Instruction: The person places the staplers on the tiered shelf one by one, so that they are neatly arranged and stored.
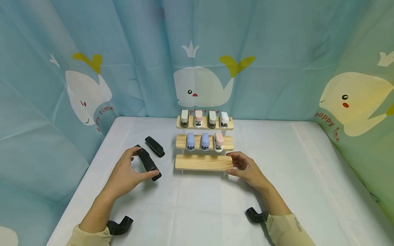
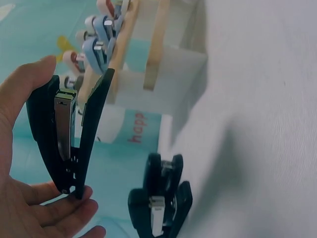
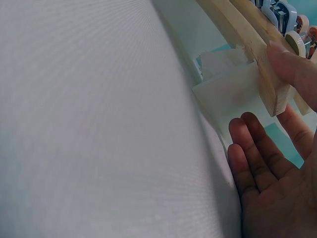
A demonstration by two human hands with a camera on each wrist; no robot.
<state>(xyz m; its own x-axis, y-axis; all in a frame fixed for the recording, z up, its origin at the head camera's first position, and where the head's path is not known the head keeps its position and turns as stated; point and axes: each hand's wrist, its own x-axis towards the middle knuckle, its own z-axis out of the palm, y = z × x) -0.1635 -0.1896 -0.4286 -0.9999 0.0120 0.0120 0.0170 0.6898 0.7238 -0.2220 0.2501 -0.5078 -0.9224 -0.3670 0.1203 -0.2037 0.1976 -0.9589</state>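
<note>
My left hand (image 1: 125, 172) holds a black stapler (image 1: 148, 163) lengthwise, thumb at one end and fingertips at the other. In the left wrist view this stapler (image 2: 42, 119) has its metal magazine showing between parted arms. Another black stapler (image 1: 155, 147) lies on the white table just beyond. At the front of a three-tier wooden display stand, my right hand (image 1: 248, 171) grips the right end of the lowest shelf (image 1: 203, 162), which bears nothing. The right wrist view shows the thumb on the board (image 3: 270, 87), with several fingers (image 3: 247, 158) extended below it.
Small staplers stand on the upper tiers: blue ones (image 1: 191, 141) and a pink one (image 1: 219, 141) in the middle, grey-green, pink and white ones (image 1: 224, 119) on top. A blue whale-print curtain (image 1: 277, 68) hangs behind the white table (image 1: 292, 164).
</note>
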